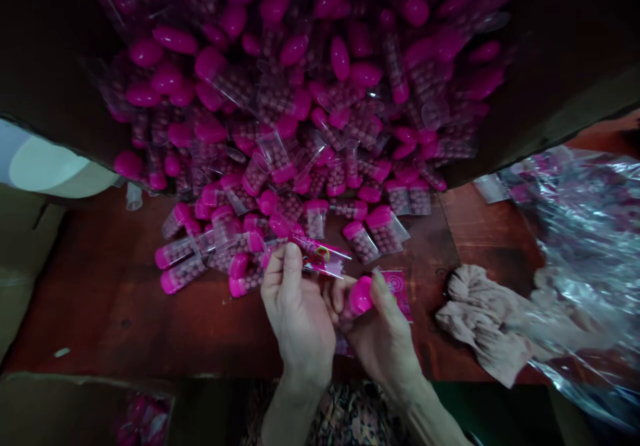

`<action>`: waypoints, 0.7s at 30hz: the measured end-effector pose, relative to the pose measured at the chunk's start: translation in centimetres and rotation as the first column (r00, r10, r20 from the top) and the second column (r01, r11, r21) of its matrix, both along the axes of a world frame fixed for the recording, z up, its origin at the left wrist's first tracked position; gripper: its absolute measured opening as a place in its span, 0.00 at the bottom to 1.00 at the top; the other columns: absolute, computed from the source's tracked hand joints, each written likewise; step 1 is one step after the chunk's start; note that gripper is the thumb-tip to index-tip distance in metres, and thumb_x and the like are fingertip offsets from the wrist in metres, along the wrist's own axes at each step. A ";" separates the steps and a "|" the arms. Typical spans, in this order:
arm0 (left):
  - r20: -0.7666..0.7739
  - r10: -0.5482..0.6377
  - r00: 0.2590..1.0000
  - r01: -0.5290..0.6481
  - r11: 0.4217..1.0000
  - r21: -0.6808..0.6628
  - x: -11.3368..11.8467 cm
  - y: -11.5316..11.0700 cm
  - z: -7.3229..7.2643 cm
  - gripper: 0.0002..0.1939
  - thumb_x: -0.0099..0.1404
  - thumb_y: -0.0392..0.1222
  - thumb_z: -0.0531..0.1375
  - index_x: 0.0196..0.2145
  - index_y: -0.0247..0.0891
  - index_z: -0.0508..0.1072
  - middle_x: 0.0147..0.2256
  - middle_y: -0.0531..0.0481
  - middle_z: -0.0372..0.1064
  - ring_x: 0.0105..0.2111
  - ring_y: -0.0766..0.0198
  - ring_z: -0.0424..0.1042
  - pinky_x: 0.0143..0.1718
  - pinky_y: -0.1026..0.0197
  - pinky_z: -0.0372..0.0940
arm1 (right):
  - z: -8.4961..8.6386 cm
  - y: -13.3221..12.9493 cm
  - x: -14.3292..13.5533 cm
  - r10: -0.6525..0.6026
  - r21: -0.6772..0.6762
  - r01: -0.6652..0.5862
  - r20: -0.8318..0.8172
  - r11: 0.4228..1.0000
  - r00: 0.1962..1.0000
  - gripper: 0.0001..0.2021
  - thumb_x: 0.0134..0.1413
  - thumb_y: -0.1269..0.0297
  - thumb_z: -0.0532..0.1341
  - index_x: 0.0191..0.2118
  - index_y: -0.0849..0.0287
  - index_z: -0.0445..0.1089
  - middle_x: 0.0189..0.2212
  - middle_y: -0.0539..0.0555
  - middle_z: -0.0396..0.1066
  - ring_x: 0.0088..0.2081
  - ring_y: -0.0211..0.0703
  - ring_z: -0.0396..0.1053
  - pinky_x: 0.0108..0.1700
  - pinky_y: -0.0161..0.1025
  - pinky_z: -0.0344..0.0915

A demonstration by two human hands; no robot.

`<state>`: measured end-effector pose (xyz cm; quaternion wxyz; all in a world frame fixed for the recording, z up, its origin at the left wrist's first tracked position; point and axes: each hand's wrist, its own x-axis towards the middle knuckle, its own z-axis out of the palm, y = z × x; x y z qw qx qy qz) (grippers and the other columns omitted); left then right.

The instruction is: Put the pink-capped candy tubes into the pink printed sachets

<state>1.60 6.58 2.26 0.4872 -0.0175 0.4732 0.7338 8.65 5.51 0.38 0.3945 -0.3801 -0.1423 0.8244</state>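
**Left hand (300, 306) pinching one printed wrapper (325, 259), right hand (387, 333) gripping one pink-capped container (361, 295)**

Two bare hands are working close together over the front of a reddish wooden table (115, 319). The left thumb is pressing against the fingers, leaving no more room than the thin, clear-ended wrapper is taking up; the wrapper is pointing rightward above the other hand. The right thumb and fingers are curling around one container, parted only by its width, its glossy cap facing up and its body mostly hiding behind the fingers. Just beyond the right thumb, one pink packet (399, 291) is showing partly; whether the hand is touching it, I cannot tell.

Ahead, a heap of clear tubes (285, 159) with pink caps and pink beads is spilling from one dark-walled box (545, 93); dozens are overlapping, too many to count. At its left edge two bead tubes (183, 274) are lying side by side; at its right, two wider ones (362, 241) are lying near the hands.

One crumpled cloth (480, 319) and one heap of clear plastic film (590, 246) are lying to the right. One white scrap (61, 353) is lying at the left.
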 end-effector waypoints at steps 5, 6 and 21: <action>-0.007 0.038 0.999 -0.038 0.999 0.005 -0.5 0.3 -0.7 0.07 0.60 0.41 0.59 0.25 0.40 0.68 0.19 0.58 0.65 0.22 0.69 0.68 0.35 0.63 0.64 | -0.6 -0.5 -0.5 -0.029 -0.012 0.029 0.035 0.999 0.999 0.17 0.44 0.53 0.61 0.15 0.59 0.64 0.14 0.46 0.58 0.16 0.31 0.53 0.17 0.29 0.54; 0.009 0.034 0.999 -0.034 0.999 0.004 -0.4 0.3 -0.8 0.07 0.60 0.41 0.59 0.25 0.40 0.68 0.19 0.58 0.65 0.22 0.69 0.68 0.34 0.63 0.64 | -0.7 -0.5 -0.6 -0.048 -0.008 0.049 0.057 0.999 0.997 0.17 0.43 0.54 0.61 0.15 0.60 0.63 0.13 0.46 0.58 0.15 0.31 0.52 0.16 0.29 0.54; 0.062 0.061 0.996 -0.063 0.998 0.021 0.1 0.2 -1.3 0.07 0.61 0.42 0.59 0.26 0.39 0.68 0.22 0.58 0.66 0.23 0.70 0.66 0.34 0.64 0.62 | -0.9 -0.5 -0.8 0.009 -0.068 -0.008 0.022 0.998 1.000 0.14 0.37 0.57 0.57 0.10 0.59 0.62 0.08 0.47 0.55 0.10 0.32 0.50 0.11 0.30 0.48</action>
